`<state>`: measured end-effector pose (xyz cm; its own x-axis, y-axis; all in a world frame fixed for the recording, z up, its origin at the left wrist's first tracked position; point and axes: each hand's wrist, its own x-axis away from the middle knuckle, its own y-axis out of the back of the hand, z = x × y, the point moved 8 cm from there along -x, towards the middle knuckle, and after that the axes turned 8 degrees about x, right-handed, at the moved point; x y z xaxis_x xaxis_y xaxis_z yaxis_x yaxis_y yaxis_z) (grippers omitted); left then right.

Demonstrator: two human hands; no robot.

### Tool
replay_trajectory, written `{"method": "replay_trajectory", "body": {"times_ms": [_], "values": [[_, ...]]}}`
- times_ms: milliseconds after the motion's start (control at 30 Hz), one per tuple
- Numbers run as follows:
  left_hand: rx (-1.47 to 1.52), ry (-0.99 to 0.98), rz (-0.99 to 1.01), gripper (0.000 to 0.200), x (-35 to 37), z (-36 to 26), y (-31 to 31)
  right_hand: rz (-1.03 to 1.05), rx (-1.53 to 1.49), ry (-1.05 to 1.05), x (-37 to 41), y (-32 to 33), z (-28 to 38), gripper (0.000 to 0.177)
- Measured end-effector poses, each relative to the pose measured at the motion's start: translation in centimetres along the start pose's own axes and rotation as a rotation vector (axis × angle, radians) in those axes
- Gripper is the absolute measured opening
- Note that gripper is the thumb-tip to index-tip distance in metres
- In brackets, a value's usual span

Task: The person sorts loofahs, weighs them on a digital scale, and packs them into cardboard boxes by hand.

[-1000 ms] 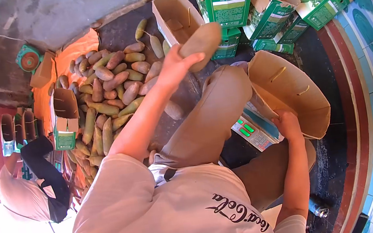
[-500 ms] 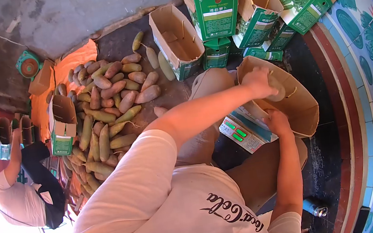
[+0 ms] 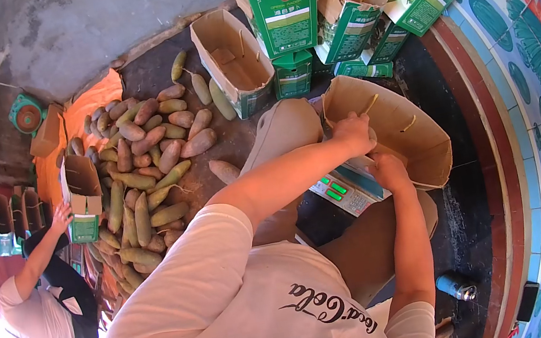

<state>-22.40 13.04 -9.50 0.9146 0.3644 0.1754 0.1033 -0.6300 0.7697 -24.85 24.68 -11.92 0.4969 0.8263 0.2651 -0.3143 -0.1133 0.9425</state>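
A tall cardboard box [image 3: 420, 139], open at the top, stands over a scale [image 3: 341, 193] with green lit digits. My left hand [image 3: 353, 134] reaches over the box's near rim, its fingers curled together and pointing down. What lies under those fingers is hidden. Close beside it, my right hand [image 3: 390, 171] grips the near edge of the same box. The far part of the box's inside shows bare brown cardboard and yellowish cord at its walls. The near part is behind my hands.
A large heap of green and reddish radishes [image 3: 161, 136] lies on the floor to the left. Green printed boxes [image 3: 286, 16] stand at the back, beside another open box [image 3: 234, 62]. A blue can [image 3: 456, 286] is at right. A co-worker [image 3: 31, 296] touches a box [image 3: 84, 197].
My left hand, with a pale rounded thing at its fingers earlier, has drawn back to the near rim. The co-worker's hand has moved to the box by the heap. The view has shifted slightly.
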Motion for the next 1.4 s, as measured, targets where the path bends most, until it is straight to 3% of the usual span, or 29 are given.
{"method": "replay_trajectory", "body": {"times_ms": [167, 367, 867, 1067, 1167, 1267, 1400], "values": [[0.011, -0.129, -0.003, 0.022, 0.2, -0.1, -1.3, 0.008, 0.007, 0.002, -0.1, -0.6, -0.2, 0.034], [-0.052, -0.145, 0.027, 0.021, -0.2, 0.3, -2.8, -0.08, -0.038, 0.008, 0.2, 0.0, -0.2, 0.033], [-0.01, -0.216, 0.041, 0.019, 1.2, -0.2, -2.1, -0.06, -0.045, -0.021, 0.2, -0.5, -0.5, 0.028], [0.198, -0.412, -0.227, 0.016, 3.2, -3.0, 4.0, -0.171, -0.194, -0.047, 1.9, 2.4, 0.5, 0.028], [0.199, -0.649, -0.458, 0.02, 5.9, -4.8, 9.7, -0.331, -0.322, -0.034, 3.6, 4.3, 1.1, 0.027], [0.144, -0.725, -0.631, 0.021, 8.3, -4.5, 13.8, -0.481, -0.337, -0.038, 4.8, 5.2, 1.0, 0.025], [0.139, -0.664, -0.746, 0.029, 10.6, -2.4, 16.3, -0.62, -0.483, -0.054, 6.2, 6.6, 1.2, 0.023]]}}
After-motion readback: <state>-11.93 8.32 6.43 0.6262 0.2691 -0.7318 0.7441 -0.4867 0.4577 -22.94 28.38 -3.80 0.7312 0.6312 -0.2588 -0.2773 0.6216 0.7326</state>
